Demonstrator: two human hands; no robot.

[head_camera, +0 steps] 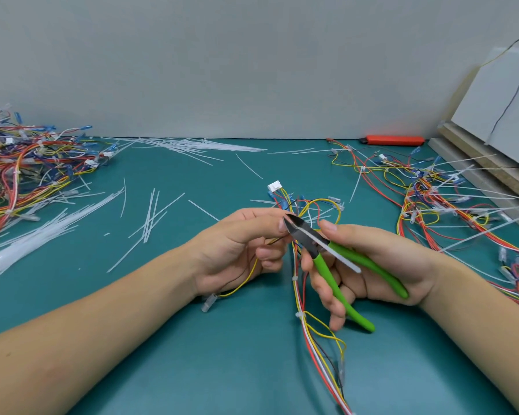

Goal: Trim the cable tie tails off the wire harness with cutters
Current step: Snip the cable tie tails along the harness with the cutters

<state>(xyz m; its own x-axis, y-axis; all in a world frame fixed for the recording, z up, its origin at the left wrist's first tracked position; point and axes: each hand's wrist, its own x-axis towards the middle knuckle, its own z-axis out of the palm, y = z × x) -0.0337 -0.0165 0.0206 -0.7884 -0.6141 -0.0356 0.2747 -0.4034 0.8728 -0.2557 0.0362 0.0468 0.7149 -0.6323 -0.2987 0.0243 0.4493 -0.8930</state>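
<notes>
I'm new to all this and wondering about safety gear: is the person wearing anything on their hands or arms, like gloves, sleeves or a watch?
No. Both the left hand and the right hand are bare, with no gloves, and no rings can be seen. Both forearms are uncovered as far as the picture reaches: no sleeves, watch or wristband in view.

head: worn on head | faces forward-down | close over teal table (192, 369) | single view

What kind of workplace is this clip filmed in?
Probably a wire harness assembly bench: piles of tied harnesses lie on a teal mat, loose cable ties are scattered about, and the right hand holds green-handled cutters.
</notes>
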